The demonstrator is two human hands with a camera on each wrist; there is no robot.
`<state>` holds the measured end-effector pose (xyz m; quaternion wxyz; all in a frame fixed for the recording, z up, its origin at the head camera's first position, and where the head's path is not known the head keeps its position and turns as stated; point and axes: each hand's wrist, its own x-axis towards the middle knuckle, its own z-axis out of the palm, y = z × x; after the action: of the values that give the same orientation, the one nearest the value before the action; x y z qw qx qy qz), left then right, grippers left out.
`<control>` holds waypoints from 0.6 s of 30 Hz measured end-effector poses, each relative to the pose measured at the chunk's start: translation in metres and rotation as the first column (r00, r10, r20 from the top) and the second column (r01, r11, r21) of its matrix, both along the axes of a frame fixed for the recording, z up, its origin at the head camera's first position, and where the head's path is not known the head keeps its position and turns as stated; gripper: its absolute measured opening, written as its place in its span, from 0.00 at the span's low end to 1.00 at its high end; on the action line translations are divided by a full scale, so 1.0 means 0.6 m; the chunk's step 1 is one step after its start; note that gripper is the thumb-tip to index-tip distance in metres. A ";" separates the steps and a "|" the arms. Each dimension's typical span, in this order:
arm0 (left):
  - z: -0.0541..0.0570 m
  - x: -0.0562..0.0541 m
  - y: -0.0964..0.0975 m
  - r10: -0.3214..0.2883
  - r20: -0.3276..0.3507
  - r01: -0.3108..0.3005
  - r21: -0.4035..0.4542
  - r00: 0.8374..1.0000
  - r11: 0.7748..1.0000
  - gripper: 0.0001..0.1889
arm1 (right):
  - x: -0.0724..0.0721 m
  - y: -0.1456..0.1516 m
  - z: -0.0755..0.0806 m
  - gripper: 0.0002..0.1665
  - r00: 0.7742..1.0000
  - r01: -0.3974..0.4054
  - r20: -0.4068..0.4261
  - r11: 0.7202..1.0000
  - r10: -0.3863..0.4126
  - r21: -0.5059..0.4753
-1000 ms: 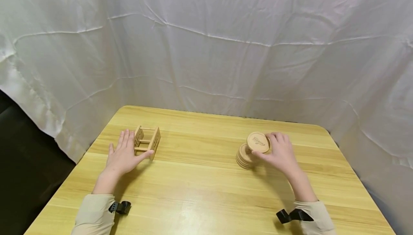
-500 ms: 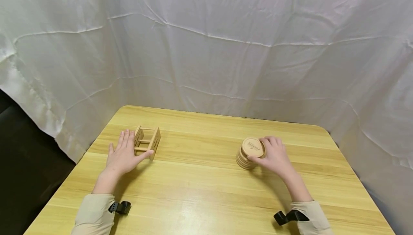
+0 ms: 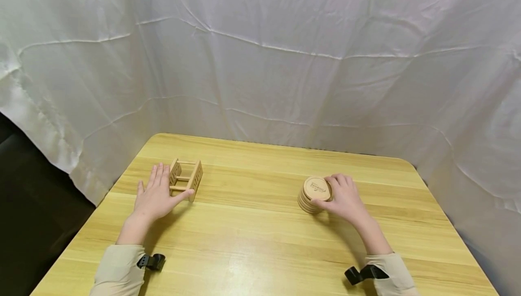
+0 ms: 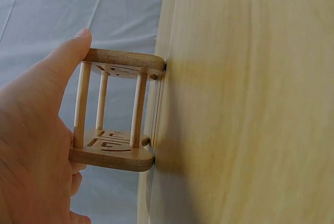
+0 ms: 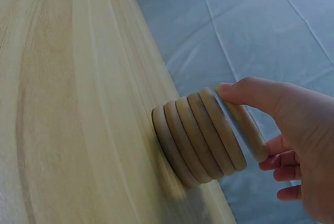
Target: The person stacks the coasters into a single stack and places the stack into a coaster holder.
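On the left of the table a small wooden coaster rack (image 3: 185,179), with slotted side panels joined by dowels, stands upright. My left hand (image 3: 154,199) holds it by its sides, thumb on one panel (image 4: 122,59) and fingers at the other, partly hidden. To the right, several round wooden coasters (image 5: 201,135) form a stack on the table. My right hand (image 3: 346,199) pinches another coaster (image 5: 246,130) by its rim between thumb and fingers, just above the stack. A thin gap shows between them in the right wrist view. Dark lettering marks its upper face in the head view.
The wood-grain table (image 3: 244,223) has rounded far corners. A pale curtain (image 3: 260,70) hangs behind it and along both sides. Something black (image 3: 36,196) lies beyond the left edge. A black strap with a camera (image 3: 152,262) sits on each sleeve.
My right hand has brought the coaster left and down, from beside and above the stack to right over it. The left hand and the coaster rack have stayed put.
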<state>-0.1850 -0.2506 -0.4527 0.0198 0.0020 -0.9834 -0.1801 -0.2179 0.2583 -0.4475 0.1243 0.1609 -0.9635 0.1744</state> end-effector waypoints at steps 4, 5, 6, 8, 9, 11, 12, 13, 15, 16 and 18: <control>0.001 0.000 0.000 0.001 -0.001 -0.001 0.000 1.000 1.000 0.62 | 0.000 0.000 0.000 0.48 1.000 -0.006 0.004 1.000 0.006 0.009; 0.001 0.001 0.000 0.001 -0.001 -0.001 0.000 1.000 1.000 0.62 | 0.000 0.001 0.000 0.47 1.000 -0.006 0.004 1.000 0.006 0.011; 0.001 0.001 0.000 0.000 0.000 0.000 0.001 1.000 1.000 0.62 | 0.000 0.001 0.000 0.47 1.000 -0.007 0.005 1.000 0.007 0.012; 0.002 0.001 0.001 0.000 0.000 0.000 0.001 1.000 1.000 0.62 | 0.001 0.001 0.000 0.47 1.000 -0.008 0.008 1.000 0.008 0.014; 0.002 0.001 0.001 0.000 0.001 0.000 0.001 1.000 1.000 0.62 | 0.001 0.001 -0.001 0.47 1.000 -0.009 0.009 1.000 0.009 0.012; 0.002 0.001 0.001 -0.001 0.002 0.001 0.001 1.000 1.000 0.62 | 0.000 0.002 -0.002 0.47 1.000 -0.010 0.014 1.000 0.010 0.012; 0.002 0.001 0.001 -0.001 0.002 0.001 0.000 1.000 1.000 0.62 | 0.001 0.002 -0.002 0.47 1.000 -0.011 0.017 1.000 0.011 0.010; 0.001 0.001 0.001 -0.001 0.001 0.001 0.000 1.000 1.000 0.62 | 0.001 0.002 -0.003 0.47 1.000 -0.013 0.018 1.000 0.013 0.008; 0.001 0.001 0.001 0.000 0.001 0.000 0.001 1.000 1.000 0.62 | 0.001 0.002 -0.003 0.47 1.000 -0.013 0.023 1.000 0.013 0.003; 0.001 0.001 0.001 -0.001 0.001 0.001 0.001 1.000 1.000 0.62 | 0.001 0.002 -0.003 0.47 1.000 -0.013 0.026 1.000 0.013 0.001; 0.001 0.001 0.001 -0.002 0.002 0.002 0.003 1.000 1.000 0.62 | 0.002 0.002 -0.003 0.47 0.999 -0.012 0.033 1.000 0.012 -0.001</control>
<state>-0.1846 -0.2500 -0.4522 0.0186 0.0014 -0.9832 -0.1815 -0.2167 0.2595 -0.4490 0.1077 0.1638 -0.9643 0.1782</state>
